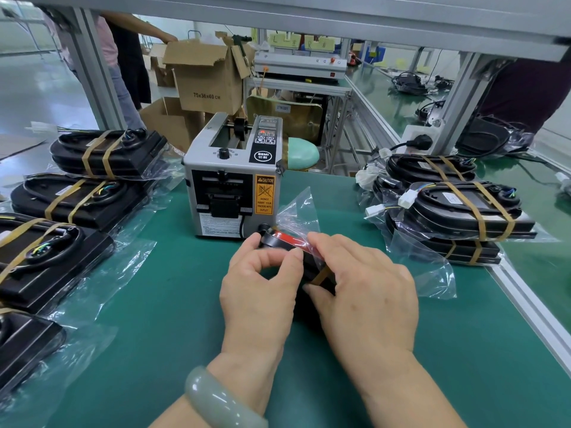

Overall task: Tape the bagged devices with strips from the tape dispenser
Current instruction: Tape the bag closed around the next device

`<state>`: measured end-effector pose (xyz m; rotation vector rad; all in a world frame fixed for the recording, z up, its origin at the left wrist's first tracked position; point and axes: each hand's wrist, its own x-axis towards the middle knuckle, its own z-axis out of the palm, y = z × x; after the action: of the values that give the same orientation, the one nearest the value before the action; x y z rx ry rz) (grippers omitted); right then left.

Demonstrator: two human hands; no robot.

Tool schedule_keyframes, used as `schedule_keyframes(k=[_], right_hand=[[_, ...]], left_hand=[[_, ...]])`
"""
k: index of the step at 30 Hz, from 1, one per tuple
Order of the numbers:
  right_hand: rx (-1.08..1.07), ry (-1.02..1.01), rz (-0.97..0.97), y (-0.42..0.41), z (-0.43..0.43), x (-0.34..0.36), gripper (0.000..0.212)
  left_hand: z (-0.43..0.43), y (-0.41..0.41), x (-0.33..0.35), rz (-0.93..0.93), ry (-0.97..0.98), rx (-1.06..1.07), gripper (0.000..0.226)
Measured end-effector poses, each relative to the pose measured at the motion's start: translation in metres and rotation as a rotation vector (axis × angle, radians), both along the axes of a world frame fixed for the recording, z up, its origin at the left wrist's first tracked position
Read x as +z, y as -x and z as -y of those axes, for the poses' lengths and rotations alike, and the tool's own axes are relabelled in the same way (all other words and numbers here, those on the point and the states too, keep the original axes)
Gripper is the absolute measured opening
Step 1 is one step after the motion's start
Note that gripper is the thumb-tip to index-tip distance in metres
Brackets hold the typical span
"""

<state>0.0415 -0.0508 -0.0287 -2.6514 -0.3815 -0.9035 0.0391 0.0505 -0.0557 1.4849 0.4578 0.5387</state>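
Gripping one bagged device (285,239) at frame centre, left hand (259,282) and right hand (367,291) both curl round it, just in front of the one tape dispenser (230,180). Four taped devices (77,199) line the left edge; the stack (463,208) at right I can't count.

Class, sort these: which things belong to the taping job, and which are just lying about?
Job: tape dispenser; bagged device held by left hand and right hand; taped devices either side.
Lying about: cardboard boxes; plug; loose cables.
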Motion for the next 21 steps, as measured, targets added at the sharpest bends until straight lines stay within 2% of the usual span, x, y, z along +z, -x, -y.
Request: schedule_keyframes(k=[3,6,7,8,10,12,13,15,17,18,21], right_hand=[[-0.002,-0.006,0.002,0.000,0.000,0.000,0.075],[0.003,-0.006,0.008,0.000,0.002,0.000,0.076],[0.008,-0.002,0.014,0.000,0.003,0.000,0.075],[0.016,0.003,0.022,-0.001,0.003,0.000,0.075],[0.023,0.009,0.038,-0.002,0.005,0.001,0.074],[0.018,0.004,0.050,-0.003,0.007,0.001,0.074],[0.017,-0.002,0.054,-0.003,0.008,0.002,0.073],[0.029,-0.015,0.052,-0.003,0.009,0.002,0.074],[0.060,-0.025,0.043,-0.004,0.010,0.002,0.074],[0.076,-0.032,0.037,-0.004,0.010,0.003,0.073],[0.117,-0.010,0.055,-0.008,0.013,0.002,0.076]], left_hand=[[-0.004,-0.003,-0.001,-0.045,0.062,-0.019,0.040],[-0.012,-0.008,0.004,-0.040,0.159,-0.180,0.088],[-0.015,-0.009,0.005,-0.043,0.184,-0.245,0.097],[-0.017,-0.010,0.007,-0.044,0.187,-0.306,0.094],[-0.021,-0.015,0.009,-0.036,0.193,-0.388,0.060],[-0.028,-0.020,0.014,-0.049,0.243,-0.375,0.023],[-0.032,-0.022,0.014,-0.056,0.261,-0.371,0.018],[-0.037,-0.024,0.013,-0.028,0.166,-0.429,0.030],[-0.034,-0.021,0.013,-0.009,-0.036,-0.519,0.063],[-0.032,-0.021,0.012,-0.016,-0.100,-0.531,0.071],[-0.034,-0.025,0.011,-0.014,-0.018,-0.513,0.060]])
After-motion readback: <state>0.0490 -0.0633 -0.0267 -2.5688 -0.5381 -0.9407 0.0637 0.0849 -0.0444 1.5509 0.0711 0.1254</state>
